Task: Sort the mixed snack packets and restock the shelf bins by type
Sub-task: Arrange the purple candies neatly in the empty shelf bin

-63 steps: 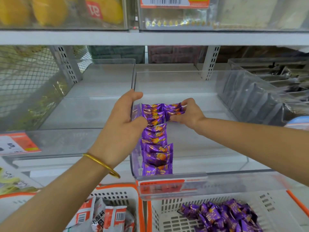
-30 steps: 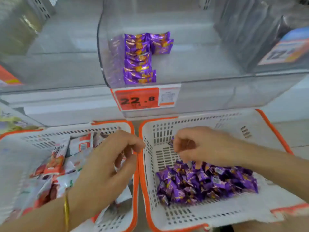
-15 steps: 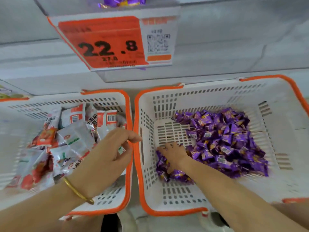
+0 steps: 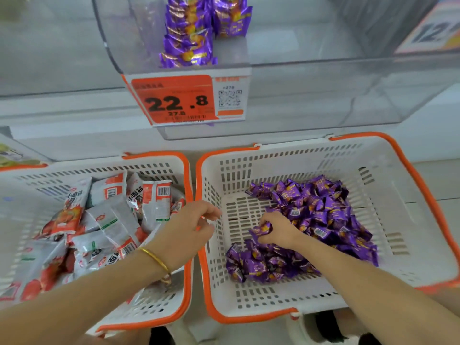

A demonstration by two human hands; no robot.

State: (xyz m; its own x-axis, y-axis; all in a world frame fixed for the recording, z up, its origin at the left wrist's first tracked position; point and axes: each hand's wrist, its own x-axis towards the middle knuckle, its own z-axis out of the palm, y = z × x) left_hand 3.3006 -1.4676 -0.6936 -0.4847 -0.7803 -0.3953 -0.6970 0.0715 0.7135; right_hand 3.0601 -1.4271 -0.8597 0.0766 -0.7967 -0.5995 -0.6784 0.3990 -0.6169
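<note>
Since half a second ago the view has tipped up, so the clear shelf bin point(image 4: 311, 100) and what it holds show again above the baskets. The left hand point(image 4: 189, 227) has stayed over the seam between the two baskets, fingers loosely curled and grasping nothing, with a gold bangle point(image 4: 156, 261) on its wrist. The right hand point(image 4: 278, 230) lay spread on the heap before. Now its fingers are curled round one purple packet point(image 4: 261, 231), held just above the near left part of the heap.

The left basket point(image 4: 154, 155), white with an orange rim, sits below the shelf's front edge. It holds white-and-red packets point(image 4: 154, 200) lying loose and overlapping, some showing barcodes.

The right basket point(image 4: 293, 143), of the same make, stands just beside it, their rims nearly touching. It holds a heap of purple packets point(image 4: 323, 215) that runs from the far middle of the floor to the near left, and the far left corner of the floor is bare.

Up on the shelf, the clear bin carries a stack of purple packets point(image 4: 189, 38) in a row along its left wall, with a shorter second stack touching the row's right side at the back. An orange price label point(image 4: 174, 100) reading 22.8 hangs on the bin's front edge. The bin to its left looks hazy, and I cannot tell what is in it.
</note>
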